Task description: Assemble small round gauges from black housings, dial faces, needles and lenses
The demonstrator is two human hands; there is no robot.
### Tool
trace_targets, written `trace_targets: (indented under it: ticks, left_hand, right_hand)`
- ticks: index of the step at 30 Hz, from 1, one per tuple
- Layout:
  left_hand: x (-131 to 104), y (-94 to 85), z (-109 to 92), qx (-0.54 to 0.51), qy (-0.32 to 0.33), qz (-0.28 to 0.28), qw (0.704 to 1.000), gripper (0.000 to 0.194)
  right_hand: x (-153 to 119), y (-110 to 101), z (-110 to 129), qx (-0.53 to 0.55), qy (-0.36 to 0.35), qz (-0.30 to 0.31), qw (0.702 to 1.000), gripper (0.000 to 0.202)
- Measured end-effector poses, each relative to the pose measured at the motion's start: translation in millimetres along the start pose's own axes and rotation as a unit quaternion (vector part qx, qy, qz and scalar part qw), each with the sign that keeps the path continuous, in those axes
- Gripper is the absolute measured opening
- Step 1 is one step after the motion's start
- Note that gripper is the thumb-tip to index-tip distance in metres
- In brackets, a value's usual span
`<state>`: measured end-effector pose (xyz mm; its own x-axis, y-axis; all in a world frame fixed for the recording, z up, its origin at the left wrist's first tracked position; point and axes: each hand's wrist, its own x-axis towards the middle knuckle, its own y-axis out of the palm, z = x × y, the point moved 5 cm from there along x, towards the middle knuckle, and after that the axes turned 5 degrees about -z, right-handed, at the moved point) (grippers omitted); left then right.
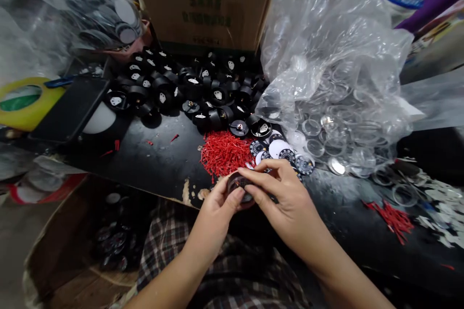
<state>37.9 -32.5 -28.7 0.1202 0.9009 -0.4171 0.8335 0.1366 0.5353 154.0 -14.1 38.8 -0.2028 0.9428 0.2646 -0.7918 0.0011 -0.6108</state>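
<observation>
Both hands meet over the front edge of a black worktable [155, 164]. My left hand [217, 203] and my right hand [282, 193] together grip a small round black part [238, 184] with a clear face, thumbs and fingers pressed on its rim. Just beyond the hands lies a heap of small red pointers [223, 152]. Beside it sit several round printed dial faces [286, 152]. Further back is a large pile of black round housings [188, 89].
A clear plastic bag [337, 72] of transparent round covers fills the right side. A cardboard box [206, 5] stands at the back. Yellow tape roll [25, 104] at left. A carton [108, 236] with finished parts sits below left. More red pointers [393, 217] lie at right.
</observation>
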Motion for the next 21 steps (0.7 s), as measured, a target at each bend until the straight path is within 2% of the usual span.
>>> trace_targets:
  ticks: [3, 5, 7, 9, 11, 13, 15, 18, 19, 20, 21]
  left_hand:
    - [-4, -4.3, -2, 0.061, 0.043, 0.008, 0.997, 0.034]
    - [-8, -3.3, -5, 0.106, 0.070, 0.024, 0.992, 0.036]
    - [-11, 0.6, -7, 0.145, 0.091, 0.047, 0.984, 0.039]
    - [-13, 4.7, -9, 0.174, 0.107, 0.063, 0.977, 0.040]
    - [-13, 4.5, -10, 0.189, 0.109, 0.064, 0.974, 0.041]
    - [-15, -5.8, -12, 0.198, 0.088, 0.054, 0.975, 0.041]
    - [-25, -31.6, -12, 0.223, 0.049, 0.027, 0.973, 0.041]
    - [-54, -96.8, -23, 0.318, 0.034, -0.077, 0.944, 0.041]
    - [-64, -119.6, -33, 0.364, 0.065, -0.134, 0.919, 0.041]
    - [-74, -138.8, -46, 0.422, 0.124, -0.205, 0.874, 0.040]
    - [-80, -150.6, -59, 0.481, 0.179, -0.257, 0.819, 0.039]
  right_hand:
    - [5, 4, -3, -0.003, 0.021, 0.016, 1.000, 0.020]
    - [9, 4, -5, -0.022, 0.039, 0.013, 0.999, 0.028]
    - [12, 6, -2, -0.067, 0.025, -0.010, 0.997, 0.038]
    - [13, 10, 4, -0.098, -0.010, -0.039, 0.994, 0.040]
    - [14, 15, 7, -0.091, -0.030, -0.055, 0.994, 0.039]
    - [13, 21, 6, -0.054, -0.021, -0.031, 0.998, 0.040]
    - [12, 26, 2, 0.009, 0.003, 0.036, 0.999, 0.038]
    - [9, 27, -9, 0.078, 0.055, 0.107, 0.990, 0.031]
    - [9, 26, -13, 0.080, 0.074, 0.109, 0.988, 0.029]
    - [10, 25, -16, 0.076, 0.090, 0.106, 0.987, 0.029]
    - [10, 26, -17, 0.071, 0.099, 0.106, 0.987, 0.028]
